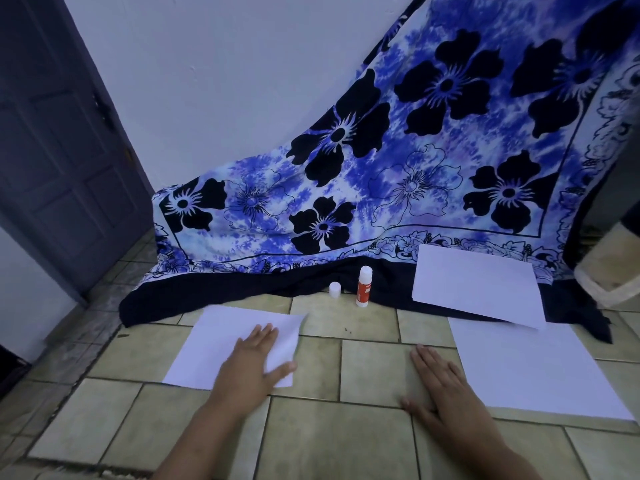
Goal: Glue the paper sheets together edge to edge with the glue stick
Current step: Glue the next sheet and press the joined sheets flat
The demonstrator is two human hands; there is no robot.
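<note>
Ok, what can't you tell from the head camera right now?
Head view only:
- glue stick label: too small to read.
- glue on sheet edges: not discernible on white paper.
- far edge of the right sheet: partly covered by the far sheet.
- left sheet: partly under the left hand.

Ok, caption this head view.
Left hand flat on a paper sheet, right hand on floor tiles, glue stick upright.

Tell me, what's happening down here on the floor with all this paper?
A person is setting up to glue paper sheets. Their left hand lies flat on the left sheet; the right hand rests flat on bare floor tiles beside the right sheet. A third sheet lies partly on the flowered cloth. The glue stick stands upright, untouched, with a small white cap beside it. No sheets are joined yet.
</note>
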